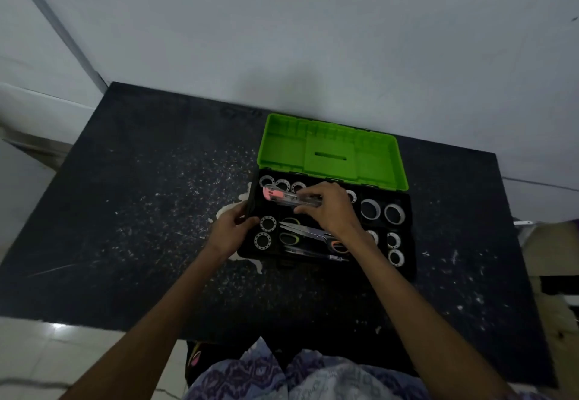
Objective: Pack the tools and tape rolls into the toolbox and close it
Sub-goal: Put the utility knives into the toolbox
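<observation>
The black toolbox lies open on the dark table, its green lid tipped back against the wall. Several tape rolls stand in its compartments. Scissors with orange-and-black handles and a slim screwdriver lie in the front middle. My right hand holds a clear-bodied cutter with a pink end over the back row of rolls. My left hand grips the box's left wall.
The dark table is speckled with pale debris, and a whitish smear shows at the box's left front corner. A pale wall rises right behind the lid. A cardboard box sits off the table's right edge.
</observation>
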The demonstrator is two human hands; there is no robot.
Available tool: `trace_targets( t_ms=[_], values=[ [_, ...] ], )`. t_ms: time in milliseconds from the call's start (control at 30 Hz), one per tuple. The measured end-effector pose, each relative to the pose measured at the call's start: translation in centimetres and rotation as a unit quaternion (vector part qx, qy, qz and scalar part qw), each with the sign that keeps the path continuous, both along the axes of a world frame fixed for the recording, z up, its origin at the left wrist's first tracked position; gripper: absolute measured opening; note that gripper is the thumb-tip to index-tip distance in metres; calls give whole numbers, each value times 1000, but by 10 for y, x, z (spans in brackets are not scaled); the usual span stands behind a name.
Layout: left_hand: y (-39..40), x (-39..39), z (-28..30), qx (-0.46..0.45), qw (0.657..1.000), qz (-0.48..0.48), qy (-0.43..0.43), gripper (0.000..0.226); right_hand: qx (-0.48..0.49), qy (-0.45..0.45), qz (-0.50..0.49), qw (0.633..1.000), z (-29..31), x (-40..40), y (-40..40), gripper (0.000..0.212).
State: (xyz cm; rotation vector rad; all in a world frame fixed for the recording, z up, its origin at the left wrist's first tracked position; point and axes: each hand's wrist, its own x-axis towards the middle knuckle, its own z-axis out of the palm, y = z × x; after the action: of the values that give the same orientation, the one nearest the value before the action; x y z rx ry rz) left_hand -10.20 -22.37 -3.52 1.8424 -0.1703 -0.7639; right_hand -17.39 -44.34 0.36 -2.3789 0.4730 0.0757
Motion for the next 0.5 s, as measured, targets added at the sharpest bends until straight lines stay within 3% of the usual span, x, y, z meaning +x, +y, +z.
trace_targets(
  t_ms=[267, 500],
  values=[
    [-3, -4, -2, -18, 1000, 16, 13, 35, 29, -34, 25, 999, -9, -5, 1, 23],
    [-3, -4, -3, -15, 999, 19, 24, 37, -36, -35, 28, 998, -11, -1, 16, 22]
  ],
)
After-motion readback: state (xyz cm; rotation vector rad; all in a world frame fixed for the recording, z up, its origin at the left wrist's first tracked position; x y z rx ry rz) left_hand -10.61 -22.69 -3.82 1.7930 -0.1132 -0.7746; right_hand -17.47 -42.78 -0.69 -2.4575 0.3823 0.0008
